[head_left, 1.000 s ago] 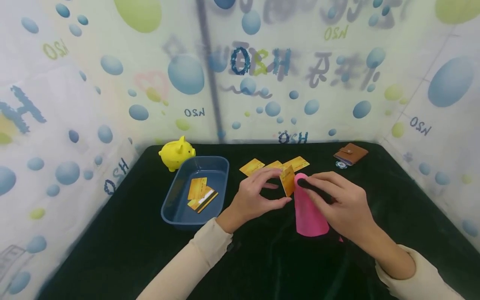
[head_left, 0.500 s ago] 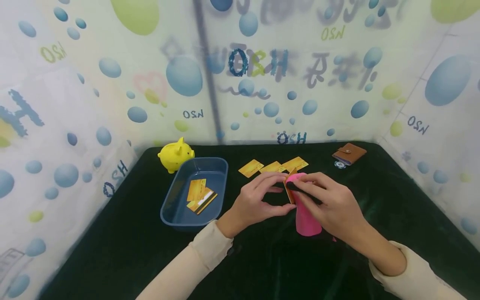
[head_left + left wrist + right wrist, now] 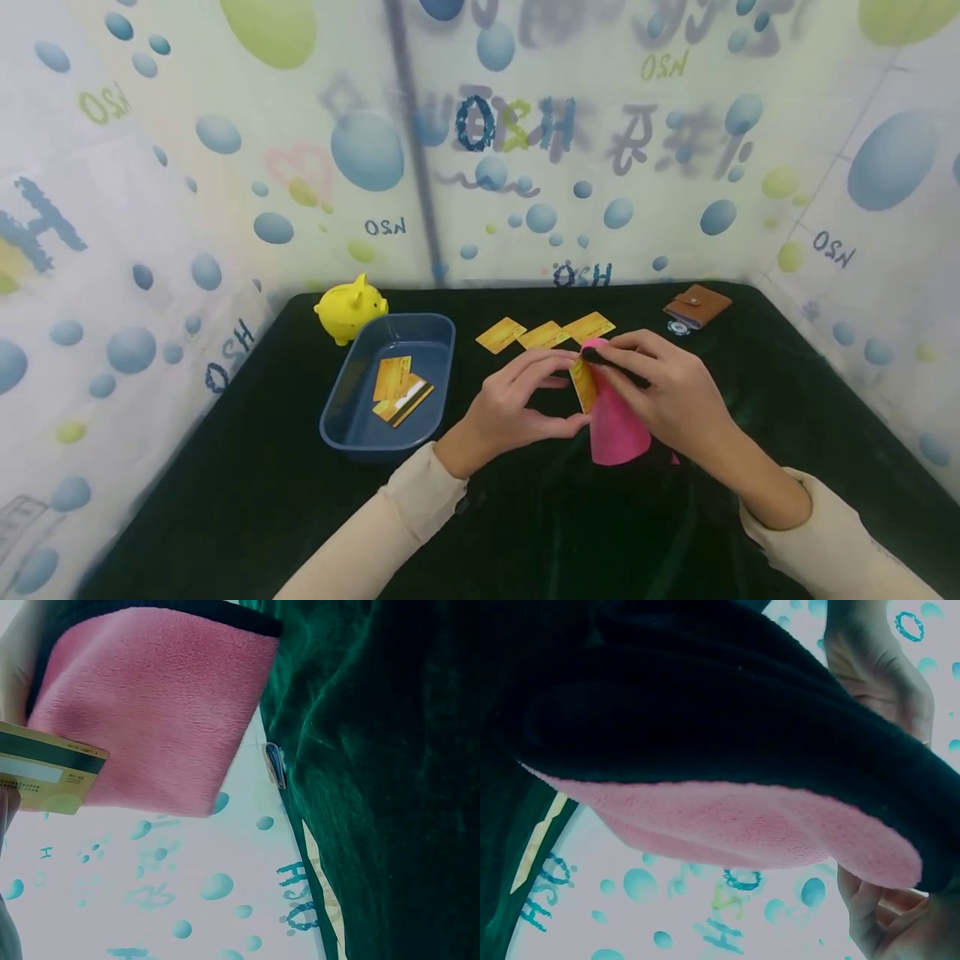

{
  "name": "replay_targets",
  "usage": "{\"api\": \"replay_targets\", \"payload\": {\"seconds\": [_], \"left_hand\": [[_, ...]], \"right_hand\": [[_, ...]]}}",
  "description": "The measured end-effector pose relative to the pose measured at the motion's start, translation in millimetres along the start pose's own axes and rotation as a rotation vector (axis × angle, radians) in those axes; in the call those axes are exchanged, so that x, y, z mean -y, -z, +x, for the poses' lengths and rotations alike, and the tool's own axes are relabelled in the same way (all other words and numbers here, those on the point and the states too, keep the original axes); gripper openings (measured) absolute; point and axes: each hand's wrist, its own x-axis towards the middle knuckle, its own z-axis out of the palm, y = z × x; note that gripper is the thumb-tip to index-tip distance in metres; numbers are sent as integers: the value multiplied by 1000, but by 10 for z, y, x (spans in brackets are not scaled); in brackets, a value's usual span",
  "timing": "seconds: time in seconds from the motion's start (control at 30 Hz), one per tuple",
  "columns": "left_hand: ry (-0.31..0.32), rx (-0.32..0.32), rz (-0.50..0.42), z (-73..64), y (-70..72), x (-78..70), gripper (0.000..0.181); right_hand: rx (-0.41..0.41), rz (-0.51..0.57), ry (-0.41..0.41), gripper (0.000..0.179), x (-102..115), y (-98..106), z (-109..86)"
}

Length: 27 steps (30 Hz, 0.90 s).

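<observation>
Raised over the table, a gold bank card (image 3: 582, 386) is held upright by my left hand (image 3: 517, 400), thumb at its lower edge and fingers at its upper edge. A dark stripe and a white strip show on its back in the left wrist view. My right hand (image 3: 675, 392) pinches a pink cloth (image 3: 617, 429) with a black underside, right against the card's face. The cloth (image 3: 161, 712) hangs down beside the card (image 3: 52, 769) in the left wrist view. From the right wrist, the black side of the cloth (image 3: 705, 727) covers most of the view and hides the card.
Several gold cards (image 3: 546, 335) lie at the back of the dark green table. On the left stands a blue tray (image 3: 332, 417) with two cards in it, beside a yellow piggy bank (image 3: 349, 310). A brown wallet (image 3: 699, 307) and a poker chip (image 3: 678, 328) lie at back right.
The right hand has brought the cloth left onto the card, then slid it a little upward along its face. The left hand keeps its hold, shifting slightly.
</observation>
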Motion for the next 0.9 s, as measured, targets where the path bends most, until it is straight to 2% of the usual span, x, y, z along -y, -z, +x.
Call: {"api": "replay_targets", "payload": {"seconds": [0.17,0.27,0.47,0.67,0.77,0.9], "left_hand": [[-8,-18,-8,-1,23,-13,64],[7,-54,-36,0,36,-20,62],[10,-137,-66,-3,60,-2,55],[12,-178,-66,-10,58,19,52],[88,-181,-166,-29,61,25,54],[247,-218,-345,-53,70,16,53]], "right_hand": [[13,-41,-16,42,-98,-37,-41],[28,-49,-45,39,-154,-58,-67],[43,-40,-134,33,-231,-62,-88],[48,-46,-205,34,-270,-48,-112],[48,-34,-199,34,-277,-39,-126],[41,-22,-177,34,-294,-23,-143]]}}
